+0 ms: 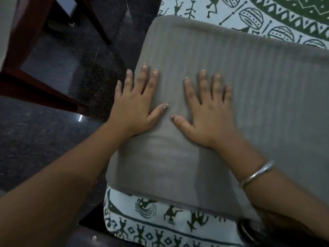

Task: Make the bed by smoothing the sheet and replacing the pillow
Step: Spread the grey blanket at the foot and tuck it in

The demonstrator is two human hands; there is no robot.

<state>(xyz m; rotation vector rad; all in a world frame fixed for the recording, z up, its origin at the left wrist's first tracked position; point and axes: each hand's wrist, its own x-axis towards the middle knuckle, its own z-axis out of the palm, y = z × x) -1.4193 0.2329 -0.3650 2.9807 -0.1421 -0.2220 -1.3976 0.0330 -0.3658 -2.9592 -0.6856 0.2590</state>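
A grey striped pillow (249, 82) lies on the bed, over a white sheet (277, 16) printed with green figures. The sheet also shows below the pillow's near edge. My left hand (135, 102) rests flat on the pillow's left edge, fingers spread, little finger hanging over the side. My right hand (208, 107) presses flat on the pillow's middle, fingers apart. A silver bangle (256, 173) sits on my right wrist. Neither hand holds anything.
Dark speckled floor (35, 139) runs along the left of the bed. A piece of dark red wooden furniture (26, 86) stands on it at upper left. The bed's dark corner (85, 236) shows at the bottom.
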